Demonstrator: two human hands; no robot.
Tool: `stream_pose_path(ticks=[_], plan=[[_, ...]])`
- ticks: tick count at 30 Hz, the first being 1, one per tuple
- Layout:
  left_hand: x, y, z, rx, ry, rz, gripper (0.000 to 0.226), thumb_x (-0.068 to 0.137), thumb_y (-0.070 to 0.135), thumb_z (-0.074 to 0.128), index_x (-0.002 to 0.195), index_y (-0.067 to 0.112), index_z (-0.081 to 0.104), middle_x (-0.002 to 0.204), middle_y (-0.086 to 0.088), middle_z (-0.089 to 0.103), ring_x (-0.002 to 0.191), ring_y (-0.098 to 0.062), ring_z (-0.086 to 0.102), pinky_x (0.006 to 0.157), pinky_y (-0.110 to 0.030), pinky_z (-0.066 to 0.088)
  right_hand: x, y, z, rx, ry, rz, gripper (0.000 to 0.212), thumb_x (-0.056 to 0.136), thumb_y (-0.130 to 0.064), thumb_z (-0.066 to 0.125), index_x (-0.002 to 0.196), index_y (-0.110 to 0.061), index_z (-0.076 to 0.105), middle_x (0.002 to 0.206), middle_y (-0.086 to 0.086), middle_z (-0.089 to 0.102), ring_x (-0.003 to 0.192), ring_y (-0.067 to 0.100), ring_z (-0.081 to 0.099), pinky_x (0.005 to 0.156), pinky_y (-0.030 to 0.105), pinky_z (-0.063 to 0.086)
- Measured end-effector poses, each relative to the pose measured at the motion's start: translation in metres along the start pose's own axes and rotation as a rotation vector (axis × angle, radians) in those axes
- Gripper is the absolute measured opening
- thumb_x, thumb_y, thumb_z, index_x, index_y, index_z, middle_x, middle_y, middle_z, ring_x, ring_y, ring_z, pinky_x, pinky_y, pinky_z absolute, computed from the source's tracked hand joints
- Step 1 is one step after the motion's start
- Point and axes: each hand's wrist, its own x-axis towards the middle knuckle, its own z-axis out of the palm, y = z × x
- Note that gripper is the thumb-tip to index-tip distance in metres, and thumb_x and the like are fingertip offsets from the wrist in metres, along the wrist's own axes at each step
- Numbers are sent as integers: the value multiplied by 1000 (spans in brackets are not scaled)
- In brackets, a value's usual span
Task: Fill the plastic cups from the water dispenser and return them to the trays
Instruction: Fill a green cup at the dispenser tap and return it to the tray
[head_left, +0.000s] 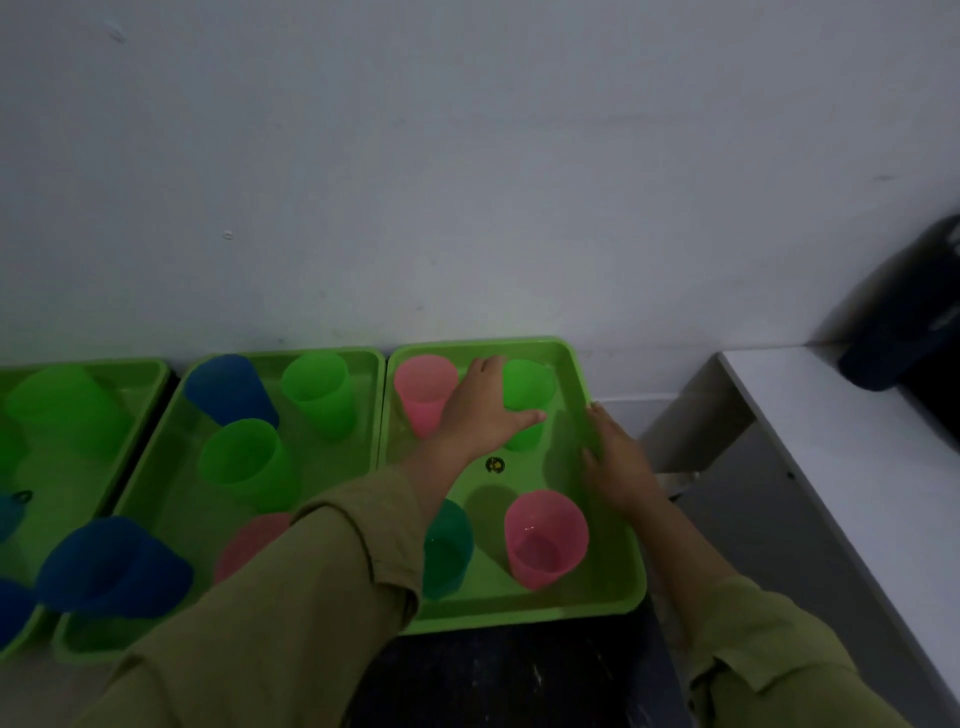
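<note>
1. The left hand is clamped on the green cup, with the thumb across its near side and the fingers over its far rim.
2. That cup stands upright in the far right corner of the right-hand green tray.
3. The right hand lies with fingers straight along the tray's right rim, near the green cup, holding nothing.
4. The far pink cup stands just left of the left hand. The near pink cup and a teal cup stand at the tray's near side.
</note>
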Motion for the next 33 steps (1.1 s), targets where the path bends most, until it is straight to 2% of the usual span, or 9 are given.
stream_pose_path(ticks=[6, 9, 12, 14, 17, 22, 25, 30, 33], plan=[[-15, 6, -39, -66, 108, 64, 85, 69, 45, 77, 135, 11, 35, 136, -5, 41, 122, -19, 43, 95, -22, 32, -3, -45, -21, 8, 81, -2, 51, 95, -16, 51, 141, -3, 34, 150, 16, 33, 137, 28, 34, 110, 31, 26], [-26, 5, -67, -143, 179, 65, 81, 68, 43, 79, 131, 15, 36, 129, -3, 46, 112, -16, 46, 89, -24, 35, -7, -73, -29, 3, 126, -33, 50, 94, -17, 52, 140, -3, 38, 148, 15, 38, 135, 26, 38, 108, 27, 26], [-45, 0, -101, -227, 239, 76, 81, 67, 41, 80, 130, 15, 37, 127, -3, 48, 106, -11, 44, 87, -23, 36, -15, -106, -32, -10, 141, -58, 49, 94, -18, 53, 139, -3, 39, 145, 15, 41, 133, 28, 41, 107, 30, 29], [-58, -7, -119, -256, 259, 90, 81, 66, 42, 80, 129, 16, 37, 127, -2, 48, 111, -12, 45, 91, -26, 40, -22, -125, -31, -15, 146, -70, 48, 94, -18, 53, 138, -3, 40, 144, 15, 43, 132, 28, 41, 106, 29, 29], [-88, -28, -155, -315, 301, 118, 80, 62, 48, 81, 125, 21, 39, 122, 0, 50, 111, -16, 51, 95, -38, 47, -36, -166, -23, -1, 162, -98, 49, 94, -19, 53, 138, -3, 41, 144, 15, 44, 133, 28, 41, 107, 30, 29], [-149, -82, -213, -389, 396, 141, 72, 54, 56, 79, 112, 33, 42, 115, 3, 53, 105, -16, 55, 91, -40, 49, -69, -245, 16, 43, 164, -107, 49, 94, -19, 52, 139, -5, 40, 144, 12, 44, 132, 26, 42, 107, 31, 30], [-183, -118, -242, -432, 449, 164, 73, 51, 60, 76, 110, 33, 44, 113, 3, 54, 104, -15, 54, 92, -39, 48, -86, -290, 46, 46, 191, -122, 48, 93, -17, 54, 138, -3, 41, 142, 14, 46, 131, 27, 42, 106, 29, 29], [-246, -196, -296, -466, 433, 197, 71, 51, 59, 78, 108, 34, 44, 111, 1, 56, 103, -17, 57, 90, -43, 49, -122, -375, 112, 52, 224, -110, 49, 94, -20, 54, 138, -5, 40, 143, 13, 45, 132, 27, 41, 107, 31, 29], [-282, -238, -323, -463, 415, 184, 74, 49, 59, 78, 109, 31, 44, 111, 1, 56, 102, -16, 57, 90, -37, 50, -141, -418, 149, 58, 220, -127, 48, 94, -20, 53, 137, -4, 41, 142, 14, 46, 131, 27, 42, 105, 30, 30]])
